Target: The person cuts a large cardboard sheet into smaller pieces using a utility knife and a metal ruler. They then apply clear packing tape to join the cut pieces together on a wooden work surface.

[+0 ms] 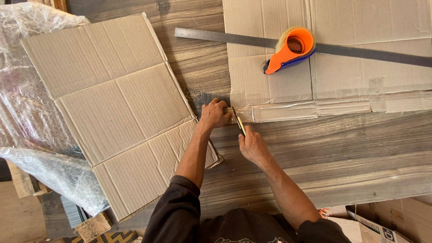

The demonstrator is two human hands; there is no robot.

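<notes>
We are hiding most of the yellow-handled cutter (239, 122) under our right hand (252, 145), fingers curled tight around it. Our left hand (214, 113) is pressing, fingers bunched, on the taped cardboard sheet's (270, 85) corner, lying toward the tabletop's (342, 148) far edge.

We see two bare forearms, the left hand (214, 114) and the right hand (252, 145) both uncovered: no gloves, no rings, no watch or band at either wrist. We wear a dark, nearly black top with sleeves pushed up above the elbows, the cloth bunched there. On the chest a pale printed design shows, only partly in view.
</notes>
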